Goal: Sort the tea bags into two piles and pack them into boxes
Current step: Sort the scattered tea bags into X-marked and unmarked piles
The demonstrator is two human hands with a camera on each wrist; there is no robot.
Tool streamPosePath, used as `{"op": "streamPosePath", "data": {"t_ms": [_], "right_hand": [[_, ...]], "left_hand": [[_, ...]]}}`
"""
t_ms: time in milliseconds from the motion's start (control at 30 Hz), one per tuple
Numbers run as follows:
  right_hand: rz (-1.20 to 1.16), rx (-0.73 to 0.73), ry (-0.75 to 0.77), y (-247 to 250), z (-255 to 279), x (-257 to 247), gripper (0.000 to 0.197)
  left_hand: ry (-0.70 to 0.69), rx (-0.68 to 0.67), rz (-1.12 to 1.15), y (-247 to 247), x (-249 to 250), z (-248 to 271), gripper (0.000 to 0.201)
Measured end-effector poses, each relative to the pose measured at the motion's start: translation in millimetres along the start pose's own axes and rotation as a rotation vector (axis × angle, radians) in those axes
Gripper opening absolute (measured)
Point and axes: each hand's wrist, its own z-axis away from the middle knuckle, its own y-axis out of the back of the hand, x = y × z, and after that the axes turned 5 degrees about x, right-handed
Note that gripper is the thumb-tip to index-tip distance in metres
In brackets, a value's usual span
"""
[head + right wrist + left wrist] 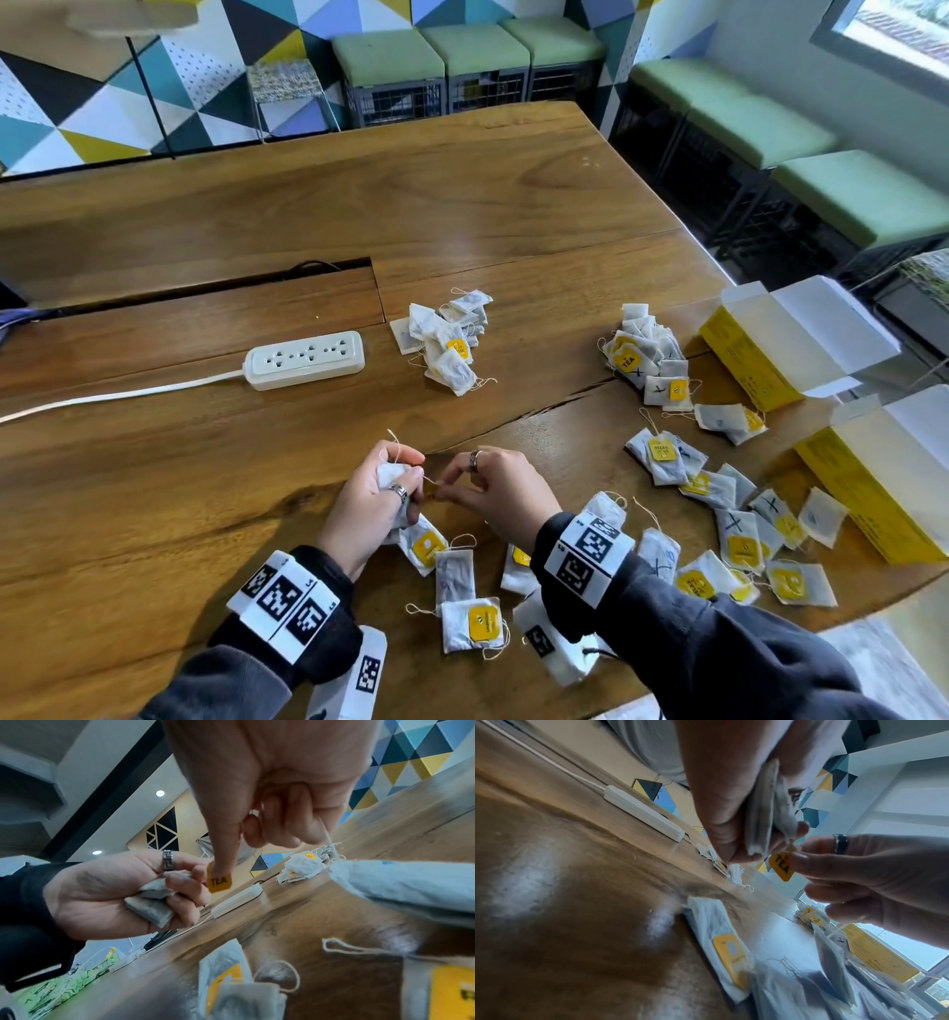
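My left hand [382,496] grips folded white tea bags [767,815] above the wooden table [205,488]; the bags [151,902] show between its curled fingers. My right hand [482,480] pinches the yellow TEA tag [782,866] hanging from them, thumb on the tag [219,882]. One sorted pile [452,339] lies mid-table, a second pile [647,349] to its right. Unsorted bags [719,514] are scattered near my right arm and below my hands. Two open yellow boxes [770,344] [883,488] lie at the right edge.
A white power strip [308,360] with its cable lies left of the piles. A cable slot [215,288] cuts the table behind it. Green stools [801,169] line the room beyond the table's far and right edges.
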Motion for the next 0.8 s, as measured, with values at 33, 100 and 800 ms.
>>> {"op": "streamPosePath", "data": {"t_ms": [33,100,800], "right_hand": [[-0.07,0.01,0.001,0,0,1,0.011],[-0.273,0.011,-0.014,1,0,2,0.004],[-0.365,0.073,0.06,16,9,9,0.021]], "left_hand": [[0.011,-0.004,-0.023,0,0,-2,0.008],[0.059,-0.04,-0.007,0,0,-3,0.007],[0.207,-0.079,0.497,-19,5,0,0.011]]}}
